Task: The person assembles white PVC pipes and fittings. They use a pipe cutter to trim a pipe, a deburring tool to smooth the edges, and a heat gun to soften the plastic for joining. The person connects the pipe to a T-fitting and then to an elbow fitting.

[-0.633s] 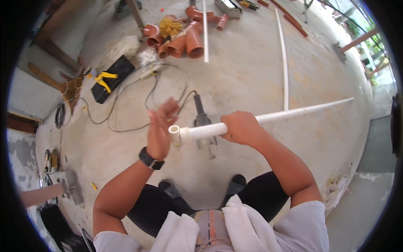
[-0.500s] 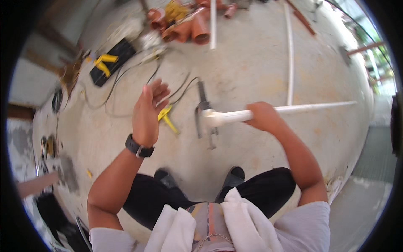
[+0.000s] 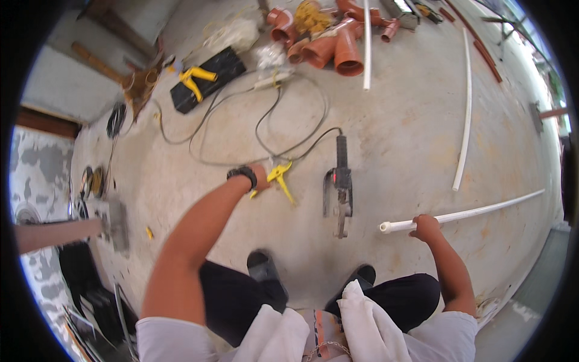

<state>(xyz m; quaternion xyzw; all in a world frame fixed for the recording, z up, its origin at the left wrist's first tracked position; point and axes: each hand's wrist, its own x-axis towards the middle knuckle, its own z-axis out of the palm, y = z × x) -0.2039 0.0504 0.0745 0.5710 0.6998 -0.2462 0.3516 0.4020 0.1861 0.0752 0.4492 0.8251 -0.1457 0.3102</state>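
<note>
My right hand is closed around a long white plastic pipe, near the end that carries a white fitting. The pipe runs off to the right, low over the floor. My left hand, below a black wristwatch, is down at a yellow pipe cutter on the floor. Its fingers are mostly hidden, so their grip on the cutter does not show. Between the two hands stands a pipe welding iron with a black handle and a cord.
Grey cable loops over the concrete floor beyond my left hand. A black case with a yellow tool on it lies farther off. Orange pipe fittings are heaped at the back. Another white pipe lies at the right.
My right hand has carried the pipe away from the welding iron, to the right and nearer me. My left hand, earlier raised with fingers out, has lowered to the yellow pipe cutter.
</note>
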